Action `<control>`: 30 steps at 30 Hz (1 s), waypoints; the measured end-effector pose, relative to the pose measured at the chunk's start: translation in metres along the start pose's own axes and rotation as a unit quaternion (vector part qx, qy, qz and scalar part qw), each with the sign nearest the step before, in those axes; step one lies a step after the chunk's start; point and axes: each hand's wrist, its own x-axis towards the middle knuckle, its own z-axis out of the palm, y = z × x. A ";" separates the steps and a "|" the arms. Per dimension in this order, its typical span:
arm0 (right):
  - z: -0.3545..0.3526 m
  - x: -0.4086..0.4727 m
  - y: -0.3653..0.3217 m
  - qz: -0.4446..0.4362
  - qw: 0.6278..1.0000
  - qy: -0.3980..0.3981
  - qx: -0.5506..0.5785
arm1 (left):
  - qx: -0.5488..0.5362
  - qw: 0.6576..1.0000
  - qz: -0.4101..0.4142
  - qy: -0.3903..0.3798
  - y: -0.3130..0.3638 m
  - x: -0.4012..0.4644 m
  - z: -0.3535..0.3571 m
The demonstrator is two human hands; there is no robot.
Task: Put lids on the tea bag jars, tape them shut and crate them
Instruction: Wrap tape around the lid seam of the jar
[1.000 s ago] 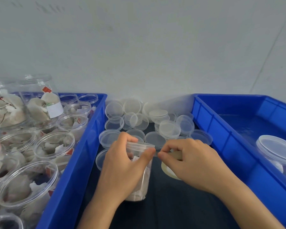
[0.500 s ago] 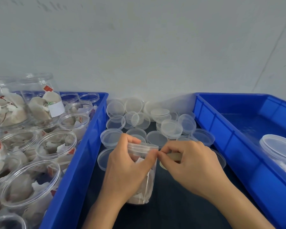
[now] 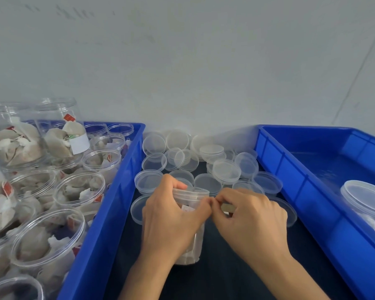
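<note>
The left hand (image 3: 171, 221) grips a jar (image 3: 191, 241) with its lid (image 3: 191, 192) on. The right hand (image 3: 249, 219) pinches tape (image 3: 226, 207) by the lid.

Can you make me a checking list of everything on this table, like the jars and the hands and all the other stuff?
Surface: dark table top between two blue crates.
Job's things: the lidded jar of tea bags stands upright in the middle; the tape roll is mostly hidden in the right hand; the left crate is full of open jars of tea bags; the right crate holds one lidded jar.
Clutter: loose clear lids piled behind the hands.
Grips: left hand wraps round the jar; right hand pinches at the jar's lid edge and holds the roll.
Cables: nothing seen.
Surroundings: plain pale wall.
</note>
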 end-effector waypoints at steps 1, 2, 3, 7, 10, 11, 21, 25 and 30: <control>0.002 0.001 -0.002 0.007 1.000 -0.008 0.003 | 0.001 1.000 -0.001 0.004 0.001 0.001 -0.001; 0.004 0.003 -0.005 0.011 1.000 -0.012 0.006 | 0.006 1.000 0.000 0.006 0.001 0.002 -0.003; 0.007 0.006 -0.005 0.013 1.000 -0.016 -0.003 | 0.013 1.000 0.001 0.010 0.002 0.002 -0.005; 0.009 0.023 0.013 0.095 0.989 0.000 -0.111 | -0.015 0.998 -0.003 0.061 0.006 -0.004 -0.012; 0.004 0.034 0.013 0.056 0.993 0.053 -0.090 | -0.075 0.996 -0.012 0.036 0.009 -0.006 -0.014; 0.005 0.033 0.011 0.026 0.995 0.048 -0.084 | -0.088 0.996 -0.015 0.025 0.008 -0.005 -0.014; 0.018 0.015 0.008 0.015 0.995 -0.095 0.014 | -0.105 0.992 -0.055 0.046 -0.011 0.003 -0.018; 0.017 0.004 0.005 0.024 0.990 -0.137 0.010 | -0.091 0.994 -0.050 0.047 -0.016 0.002 -0.015; 0.013 -0.011 -0.002 0.022 0.981 -0.192 0.008 | -0.082 0.995 -0.041 0.045 -0.019 0.001 -0.013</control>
